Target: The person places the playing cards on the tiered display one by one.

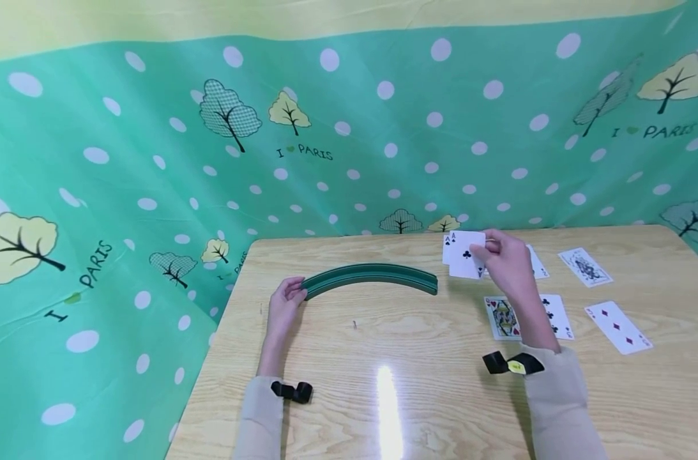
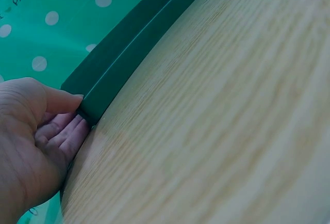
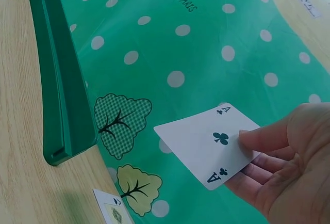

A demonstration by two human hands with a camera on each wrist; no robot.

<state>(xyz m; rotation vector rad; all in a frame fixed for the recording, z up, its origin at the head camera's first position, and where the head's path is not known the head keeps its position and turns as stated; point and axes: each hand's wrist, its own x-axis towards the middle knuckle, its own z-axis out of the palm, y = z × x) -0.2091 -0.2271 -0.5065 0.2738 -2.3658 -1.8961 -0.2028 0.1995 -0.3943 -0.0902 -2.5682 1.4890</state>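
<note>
My right hand [image 1: 506, 259] pinches an ace of clubs [image 1: 462, 266] between thumb and fingers, its face toward me, at the right of the head view. Partly behind it shows an ace of spades [image 1: 446, 251], which lies on the table in the right wrist view. A dark green curved card holder [image 1: 371, 273] with a long groove stands on the table, no cards in it. My left hand [image 1: 285, 303] grips its left end, thumb on the near top edge [image 2: 85, 97] and fingers behind and below. The held ace is right of the holder's right end.
Face-up cards lie on the right of the wooden table [image 1: 326, 370]: a queen of hearts [image 1: 500, 319], a clubs card [image 1: 558, 316], a three of diamonds [image 1: 617, 327], a joker [image 1: 585, 267] and one partly hidden card [image 1: 538, 265]. A green patterned cloth [image 1: 354, 147] hangs behind.
</note>
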